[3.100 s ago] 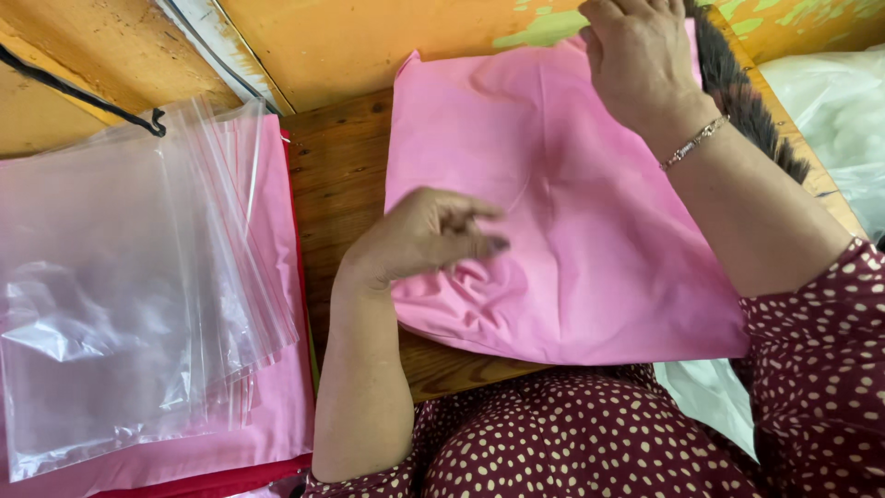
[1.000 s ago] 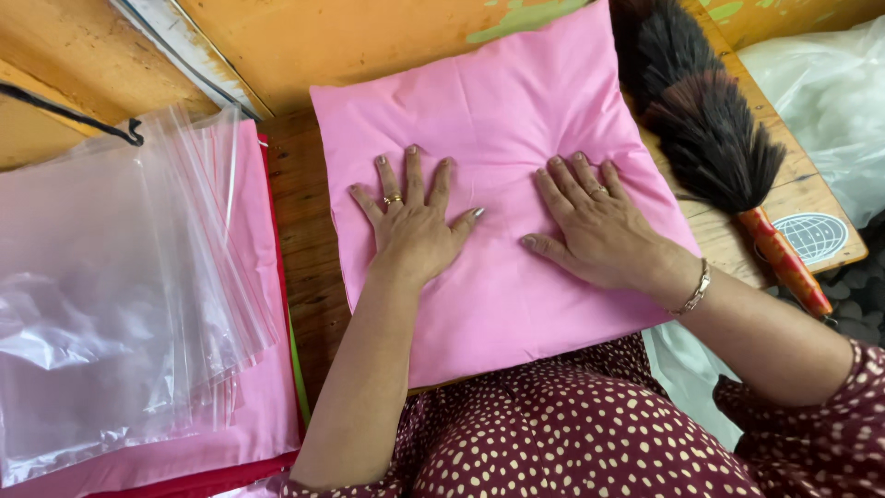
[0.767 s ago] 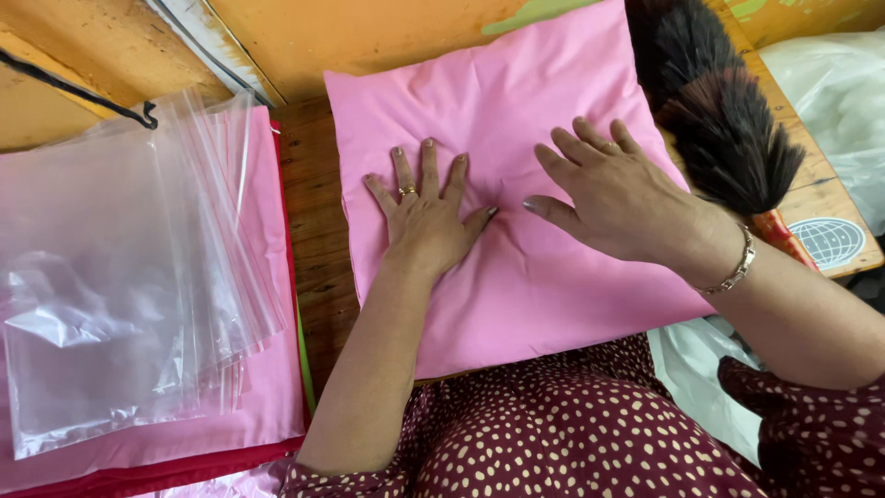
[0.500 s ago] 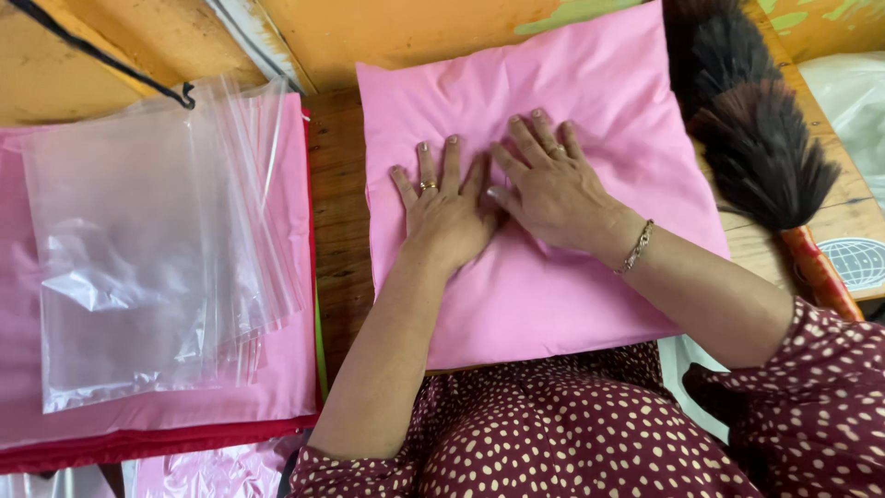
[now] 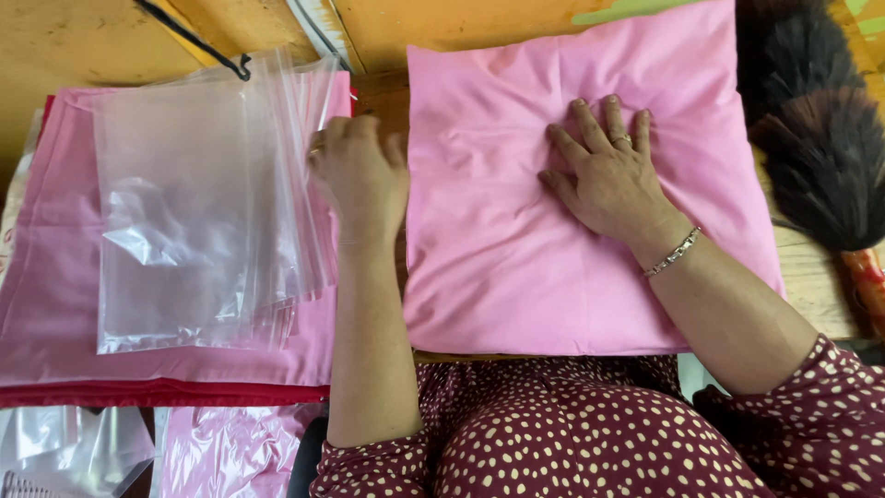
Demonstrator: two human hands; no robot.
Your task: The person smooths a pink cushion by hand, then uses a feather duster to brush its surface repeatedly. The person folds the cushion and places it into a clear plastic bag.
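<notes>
Pink fabric, folded into a soft creased square (image 5: 516,267), lies on the wooden tabletop (image 5: 378,92) at 12 o'clock. Right hand (image 5: 608,175) rests flat on it, fingers spread. Left hand (image 5: 359,175), at 10 o'clock, curls loosely over the edge of glossy clear plastic bags (image 5: 194,212) (grip hidden). A dark feather duster (image 5: 820,148) is cut off at 2 o'clock.

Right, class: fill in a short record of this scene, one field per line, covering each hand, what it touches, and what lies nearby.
left hand: left hand at the edge of the clear plastic bags, fingers curled
right hand: right hand flat on the pink pillow
under bags: pink fabric stack
right edge: dark feather duster
surface: wooden table
</notes>
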